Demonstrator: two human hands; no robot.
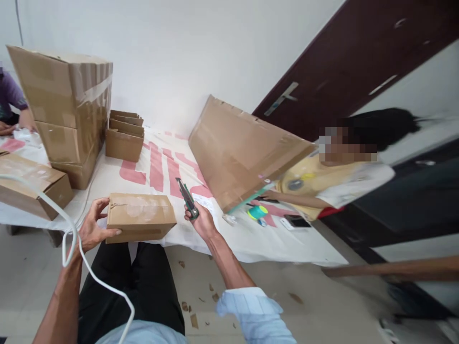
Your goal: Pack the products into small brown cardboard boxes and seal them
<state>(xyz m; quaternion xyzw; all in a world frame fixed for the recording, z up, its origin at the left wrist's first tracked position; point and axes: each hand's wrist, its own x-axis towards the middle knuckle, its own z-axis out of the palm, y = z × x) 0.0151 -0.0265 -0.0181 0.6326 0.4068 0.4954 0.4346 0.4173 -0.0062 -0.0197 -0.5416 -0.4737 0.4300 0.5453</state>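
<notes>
A closed cardboard box (141, 212) with tape across its top lies at the table's front edge. My left hand (95, 224) grips its left end, thumb along the near side and fingers at the far corner. To the right of the box, my right hand (201, 217) is wrapped around a dark green utility knife (187, 198), held over the tabletop. The knife points up and to the left, away from me, and stands apart from the box. Across my left forearm runs a white cable (103, 286).
Tall stacked cartons (73, 105) stand at the left, with an open small box (125, 143) beside them and a taped box (34, 184) nearer. A large cardboard sheet (244, 148) leans at the right. Beyond it sits a person (304, 184) near a teal thread spool (257, 212) and a phone (297, 221).
</notes>
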